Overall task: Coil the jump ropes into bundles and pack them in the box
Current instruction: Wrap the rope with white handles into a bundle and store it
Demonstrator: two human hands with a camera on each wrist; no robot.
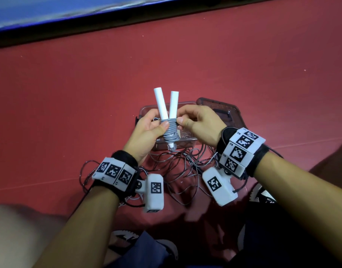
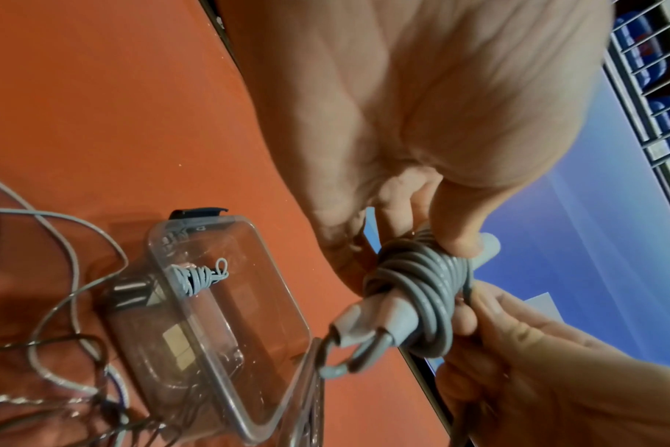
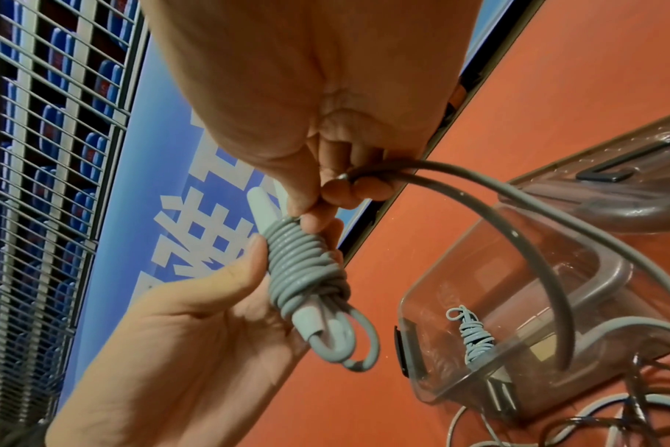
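While my left hand point(image 1: 147, 130) grips the jump rope bundle point(image 1: 170, 133) with thumb pressed on the grey coils and fingers curled behind, my right hand point(image 1: 198, 120) pinches the loose grey cord point(image 3: 460, 181) right at the top of the wrap, thumb and forefinger closed on it. Both white handles point(image 1: 167, 103) stick up from the coils in a narrow V, tips apart, and their tapered ends poke out below, each with a short loop of cord. From my right-hand pinch the free cord arcs down over the clear plastic box point(image 2: 226, 332), which sits on the red floor point(image 1: 89, 93) directly beneath the bundle. Inside that box lies a small wound jump rope point(image 2: 197, 278), grey like the one I hold. Just beside the box, on its right in the head view, its lid point(image 1: 220, 111) lies on the floor. More loose ropes point(image 1: 176, 171) sprawl tangled on the floor between the box and my wrists. A blue board point(image 1: 50, 10) edges the far side of the floor
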